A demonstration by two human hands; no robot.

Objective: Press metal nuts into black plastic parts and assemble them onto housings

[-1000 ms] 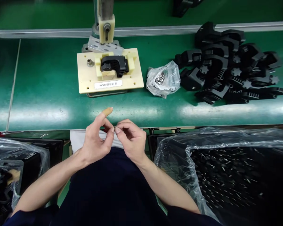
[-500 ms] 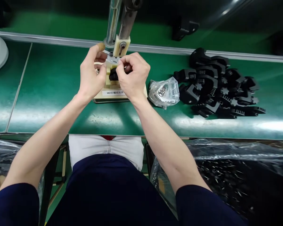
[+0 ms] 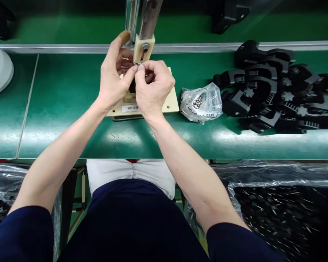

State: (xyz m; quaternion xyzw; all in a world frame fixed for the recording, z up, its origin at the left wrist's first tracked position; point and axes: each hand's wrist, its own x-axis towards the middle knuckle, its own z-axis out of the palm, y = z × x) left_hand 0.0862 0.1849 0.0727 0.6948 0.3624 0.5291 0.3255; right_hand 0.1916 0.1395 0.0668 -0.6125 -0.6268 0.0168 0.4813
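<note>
My left hand (image 3: 114,72) and my right hand (image 3: 154,82) meet at the fixture, thumb tips almost touching just below a cream block (image 3: 144,48) with a bolt in it. Between the fingertips only a tiny dark-and-silver bit shows; its kind is hidden. The right thumb and index finger are pinched together. The left thumb presses in from the other side, while a covered left fingertip points up beside the clear tube (image 3: 131,22). Under the hands lies the fixture's cream base (image 3: 170,103) with a printed label. A black part in the fixture is mostly covered by my hands.
A clear plastic bag (image 3: 200,105) of small metal pieces lies right of the fixture. Beyond it is a heap of black moulded parts (image 3: 262,87). A white round object (image 3: 0,69) stands far left. Plastic-lined containers sit below the bench edge on both sides.
The silver plate that showed between my fingertips is now almost wholly hidden. My hands have drawn closer together over the fixture. The view has shifted a little, moving the bench items rightward.
</note>
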